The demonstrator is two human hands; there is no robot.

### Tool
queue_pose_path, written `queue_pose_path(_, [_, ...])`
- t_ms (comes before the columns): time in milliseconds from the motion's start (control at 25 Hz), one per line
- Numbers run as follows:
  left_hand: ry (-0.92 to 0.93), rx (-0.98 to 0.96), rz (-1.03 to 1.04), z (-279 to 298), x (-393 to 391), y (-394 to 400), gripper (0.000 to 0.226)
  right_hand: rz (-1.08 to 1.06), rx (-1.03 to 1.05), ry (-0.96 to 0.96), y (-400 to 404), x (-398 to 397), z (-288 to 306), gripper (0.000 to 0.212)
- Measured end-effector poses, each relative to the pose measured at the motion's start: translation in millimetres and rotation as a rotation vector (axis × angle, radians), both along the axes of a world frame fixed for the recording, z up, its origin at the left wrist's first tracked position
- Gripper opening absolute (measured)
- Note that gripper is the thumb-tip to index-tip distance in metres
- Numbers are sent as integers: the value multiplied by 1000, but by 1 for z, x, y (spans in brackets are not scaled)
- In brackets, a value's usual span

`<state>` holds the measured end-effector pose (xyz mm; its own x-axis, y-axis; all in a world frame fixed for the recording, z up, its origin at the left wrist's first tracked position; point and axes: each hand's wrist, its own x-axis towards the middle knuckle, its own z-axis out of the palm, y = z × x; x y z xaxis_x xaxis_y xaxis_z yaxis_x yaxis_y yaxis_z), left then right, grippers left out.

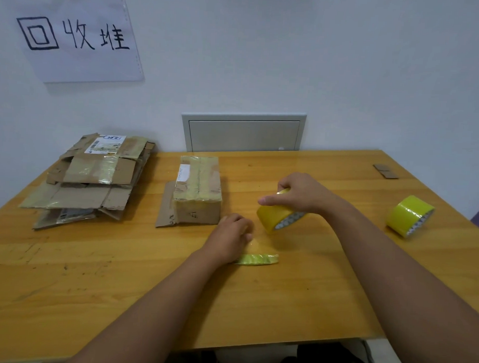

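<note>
While my right hand (pixel 300 194) grips the yellow tape roll (pixel 279 216) just right of the taped carton (pixel 198 190), my left hand (pixel 232 232) pinches its free end (pixel 254 243) (strip drawn out, I judge; sticking remains).

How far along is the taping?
Done: box already banded with tape. In hand: right hand grips the roll; left hand seems to pinch a pulled strip. Left: probably sticking that strip on the box, whose side flap lies loose.
</note>
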<state>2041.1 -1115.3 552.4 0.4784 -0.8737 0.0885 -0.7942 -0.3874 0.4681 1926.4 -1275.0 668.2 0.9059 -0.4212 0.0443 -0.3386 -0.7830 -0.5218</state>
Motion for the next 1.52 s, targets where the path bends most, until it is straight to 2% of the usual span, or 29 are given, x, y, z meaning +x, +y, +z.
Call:
queue_pose_path(80, [126, -36, 31, 4, 5, 2, 10, 17, 89, -61, -4, -4, 1, 54])
queue_pose_path(160, [213, -40, 68, 11, 9, 9, 5, 34, 161, -101, -7, -5, -2, 50])
queue_pose_path(320, [165, 13, 19, 20, 10, 22, 9, 10, 240, -139, -14, -11, -16, 47])
queue_pose_path(440, [94, 51, -26, 27, 10, 24, 4, 19, 217, -140, -22, -20, -26, 43])
queue_pose_path(560, [29, 112, -119, 37, 8, 24, 15, 75, 164, -127, -23, -24, -24, 28])
queue_pose_path(640, [-9, 145, -164, 40, 6, 25, 19, 88, 117, -122, -19, -24, -22, 24])
queue_pose_path(720, [-17, 159, -168, 45, 4, 29, 26, 102, 108, -174, -12, -25, -18, 26])
queue_pose_path(840, [16, 43, -113, 67, 7, 39, 38, 118, 96, -264, -2, -27, 1, 36])
queue_pose_path(1000, [84, -56, -44, 104, 21, 65, 23, 146, 123, -234, 9, -24, 28, 58])
queue_pose_path(1120, [168, -89, 20, 111, 29, 88, 28, 183, 120, -194, 18, -15, 23, 64])
queue_pose_path(1280, [441, -294, 196, 106, 42, 109, 3, 192, 159, -176, 28, 0, 14, 58])
queue_pose_path(1400, [714, -471, 288, 103, 53, 114, 12, 134, 142, -198, 37, 14, 11, 61])
queue_pose_path(1520, [808, -560, 398, 98, 62, 113, 9, 86, 146, -210, 45, 24, 5, 65])
